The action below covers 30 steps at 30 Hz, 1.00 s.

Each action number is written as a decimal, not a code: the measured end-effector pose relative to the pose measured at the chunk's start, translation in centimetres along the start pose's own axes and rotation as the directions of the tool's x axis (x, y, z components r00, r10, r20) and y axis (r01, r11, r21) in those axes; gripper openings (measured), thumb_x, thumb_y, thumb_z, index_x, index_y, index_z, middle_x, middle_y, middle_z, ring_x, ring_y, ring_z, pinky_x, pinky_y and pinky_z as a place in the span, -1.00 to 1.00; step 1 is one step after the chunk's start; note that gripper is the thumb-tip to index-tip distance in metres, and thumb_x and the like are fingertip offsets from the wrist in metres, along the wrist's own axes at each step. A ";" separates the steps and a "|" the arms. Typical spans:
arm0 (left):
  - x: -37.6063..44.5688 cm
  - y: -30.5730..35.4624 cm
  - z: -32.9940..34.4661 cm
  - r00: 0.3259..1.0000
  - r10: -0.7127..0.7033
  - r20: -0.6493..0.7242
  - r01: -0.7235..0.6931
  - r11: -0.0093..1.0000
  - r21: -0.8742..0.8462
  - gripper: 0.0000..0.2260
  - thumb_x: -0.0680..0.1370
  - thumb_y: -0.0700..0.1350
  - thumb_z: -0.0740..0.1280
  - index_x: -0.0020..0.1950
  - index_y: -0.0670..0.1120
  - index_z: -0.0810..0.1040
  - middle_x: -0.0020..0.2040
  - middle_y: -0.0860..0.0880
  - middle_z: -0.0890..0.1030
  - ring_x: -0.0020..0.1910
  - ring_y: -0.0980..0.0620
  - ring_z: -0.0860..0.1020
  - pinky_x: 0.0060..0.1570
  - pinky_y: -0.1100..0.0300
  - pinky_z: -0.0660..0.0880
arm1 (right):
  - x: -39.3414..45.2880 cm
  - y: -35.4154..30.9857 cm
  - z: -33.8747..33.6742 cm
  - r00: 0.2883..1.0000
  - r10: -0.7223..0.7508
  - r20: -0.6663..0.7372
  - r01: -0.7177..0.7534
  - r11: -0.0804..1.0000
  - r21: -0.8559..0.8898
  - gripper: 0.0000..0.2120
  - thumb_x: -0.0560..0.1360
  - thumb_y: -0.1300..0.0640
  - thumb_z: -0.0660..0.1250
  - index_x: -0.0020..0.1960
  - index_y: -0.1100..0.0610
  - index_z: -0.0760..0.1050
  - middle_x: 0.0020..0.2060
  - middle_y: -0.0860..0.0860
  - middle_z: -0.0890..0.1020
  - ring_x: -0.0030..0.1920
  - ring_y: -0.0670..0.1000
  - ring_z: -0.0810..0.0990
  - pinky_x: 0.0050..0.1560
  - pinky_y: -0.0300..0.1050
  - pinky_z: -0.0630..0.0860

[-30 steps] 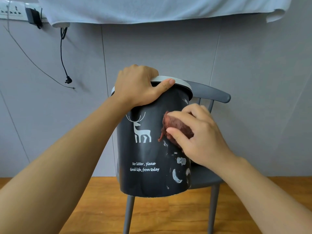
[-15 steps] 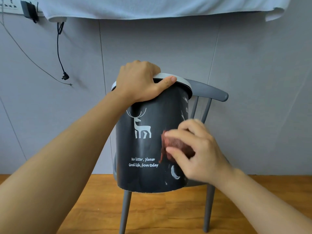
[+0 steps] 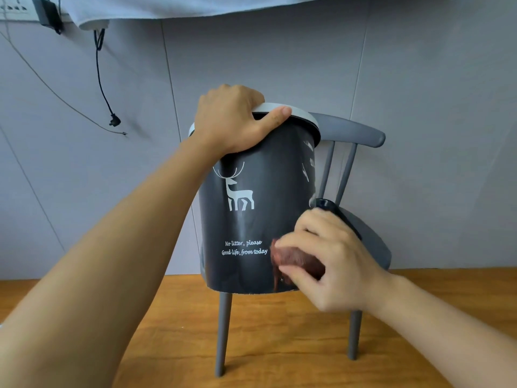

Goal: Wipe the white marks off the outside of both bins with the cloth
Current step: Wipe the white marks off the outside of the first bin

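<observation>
A dark grey bin with a white rim, a white deer print and white lettering is held up in front of a chair. My left hand grips its rim from above, thumb along the front edge. My right hand holds a bunched reddish-brown cloth and presses it against the bin's lower right side. White smears show on the upper right of the bin's wall. A glossy black object peeks out just behind my right hand; I cannot tell what it is.
A grey chair stands behind the bin on a wooden floor, against a grey panelled wall. A black cable with a plug hangs at upper left under a socket strip. White fabric hangs along the top.
My right hand has dragged the cloth down the bin's right side from mid-height to the bottom edge. The white marks seen low on that side no longer show. My left hand kept its grip.
</observation>
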State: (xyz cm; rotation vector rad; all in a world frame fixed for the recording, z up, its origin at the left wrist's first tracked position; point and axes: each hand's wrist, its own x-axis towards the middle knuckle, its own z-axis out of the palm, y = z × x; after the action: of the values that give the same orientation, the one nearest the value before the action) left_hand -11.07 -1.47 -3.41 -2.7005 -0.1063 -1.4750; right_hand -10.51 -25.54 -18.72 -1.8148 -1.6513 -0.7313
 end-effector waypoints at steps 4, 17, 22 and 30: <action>-0.1 0.2 -0.2 1.000 0.016 -0.003 -0.016 1.000 -0.011 -0.37 0.52 0.41 0.17 -0.38 -0.10 0.13 -0.51 -0.03 0.20 -0.50 -0.02 0.21 -0.40 0.11 0.09 | 0.2 0.2 -0.2 0.998 0.024 -0.055 -0.020 0.998 0.060 -0.78 0.51 0.01 0.49 0.08 0.11 0.69 -0.10 -0.03 0.54 -0.08 -0.01 0.52 -0.07 -0.04 0.52; -0.1 -0.7 -0.1 1.000 -0.021 0.001 0.021 1.000 -0.016 -0.35 0.52 0.43 0.17 -0.38 -0.10 0.10 -0.51 -0.03 0.18 -0.49 -0.03 0.19 -0.42 0.09 0.06 | 1.7 0.5 0.0 0.998 0.023 -0.064 -0.024 0.999 -0.025 -0.72 0.53 -0.03 0.45 0.14 0.13 0.67 -0.07 0.04 0.52 -0.03 0.08 0.48 0.02 0.09 0.50; -0.1 -1.4 0.0 0.999 -0.048 0.017 0.048 0.998 -0.028 -0.35 0.50 0.45 0.16 -0.37 -0.11 0.12 -0.50 -0.05 0.19 -0.48 -0.05 0.20 -0.42 0.09 0.07 | -0.7 -0.5 0.3 0.996 -0.057 0.067 0.056 0.998 0.026 -0.75 0.54 -0.05 0.46 0.11 0.09 0.68 -0.10 -0.02 0.50 -0.07 0.02 0.47 -0.04 0.06 0.48; -0.1 -1.7 0.0 0.999 -0.050 0.020 0.051 0.998 -0.025 -0.35 0.50 0.45 0.14 -0.37 -0.11 0.13 -0.49 -0.07 0.20 -0.47 -0.07 0.21 -0.41 0.07 0.08 | 1.9 -0.1 -0.2 0.993 0.101 -0.055 -0.100 0.995 0.016 -0.69 0.57 -0.09 0.39 0.20 0.07 0.67 -0.05 0.01 0.52 0.00 0.06 0.48 0.04 0.12 0.52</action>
State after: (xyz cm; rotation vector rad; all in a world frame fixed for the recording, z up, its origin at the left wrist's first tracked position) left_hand -11.24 0.21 -3.46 -2.7524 -0.1592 -1.4735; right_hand -10.43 -24.37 -17.22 -1.8372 -1.5140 -0.7188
